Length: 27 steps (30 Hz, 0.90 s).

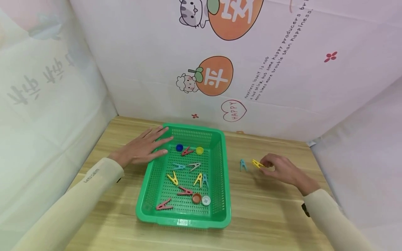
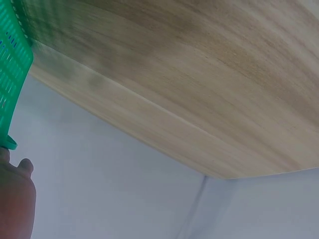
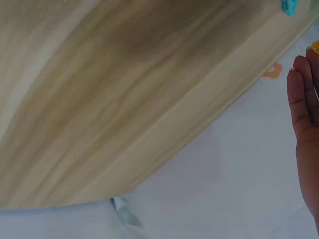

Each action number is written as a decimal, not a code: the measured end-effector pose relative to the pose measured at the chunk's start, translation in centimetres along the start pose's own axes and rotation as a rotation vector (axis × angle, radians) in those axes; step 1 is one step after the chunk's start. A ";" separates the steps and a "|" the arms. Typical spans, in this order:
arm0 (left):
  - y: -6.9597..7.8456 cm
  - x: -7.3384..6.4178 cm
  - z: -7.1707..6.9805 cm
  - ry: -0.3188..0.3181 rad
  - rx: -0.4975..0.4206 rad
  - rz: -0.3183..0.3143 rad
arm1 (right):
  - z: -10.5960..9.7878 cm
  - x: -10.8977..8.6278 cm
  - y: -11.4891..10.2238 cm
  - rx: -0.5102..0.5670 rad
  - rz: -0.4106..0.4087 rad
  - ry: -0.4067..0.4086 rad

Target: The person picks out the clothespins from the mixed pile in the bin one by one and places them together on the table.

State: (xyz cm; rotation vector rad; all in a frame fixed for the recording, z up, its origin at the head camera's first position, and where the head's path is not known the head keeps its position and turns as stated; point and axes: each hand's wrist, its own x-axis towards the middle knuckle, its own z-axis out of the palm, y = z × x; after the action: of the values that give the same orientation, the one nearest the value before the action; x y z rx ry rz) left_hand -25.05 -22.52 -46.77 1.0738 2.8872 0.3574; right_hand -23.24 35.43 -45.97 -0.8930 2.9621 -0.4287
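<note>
Head view: the printed white sheet stands behind the wood-grain tabletop. The green perforated basket sits upright on that tabletop. In my judgement, firm pressure on one side could slide or tilt it and scatter the contents.

The left hand lies across the basket's far left edge, fingers straight and spread, gripping nothing. An uneven push from this hand would be the likely cause of such a shift.

The right hand is nearly closed, thumb and finger pinching a yellow clothespin to the right of the basket. Contact with the tabletop cannot be confirmed. Slackened fingers could drop the clothespin; a squeeze on its ends could twist it loose.

A blue clothespin lies on the tabletop between basket and right hand, near the held one. A low sweep leftward could knock it.

Inside the basket, well spaced for the most part, are three red clothespins, two yellow, two blue and one grey. The smallest items there are four bottle caps: blue, yellow, brown and white. A jolt could displace them.
</note>
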 end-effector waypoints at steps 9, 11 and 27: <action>0.1 -0.3 0.0 -0.004 -0.004 -0.015 | 2.7 -0.3 1.1 0.088 0.140 0.030; 0.1 -0.2 0.0 -0.005 -0.006 -0.016 | 3.1 -0.4 1.1 0.091 0.156 0.052; 0.2 -0.1 0.0 -0.019 0.008 -0.034 | 5.5 0.0 1.6 0.098 0.247 0.120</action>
State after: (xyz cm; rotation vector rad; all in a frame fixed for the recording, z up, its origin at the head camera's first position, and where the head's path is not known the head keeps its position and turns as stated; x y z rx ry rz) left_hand -24.83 -22.41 -46.67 1.0218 2.8890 0.3328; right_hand -23.57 35.37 -51.68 -0.4997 3.0716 -0.6289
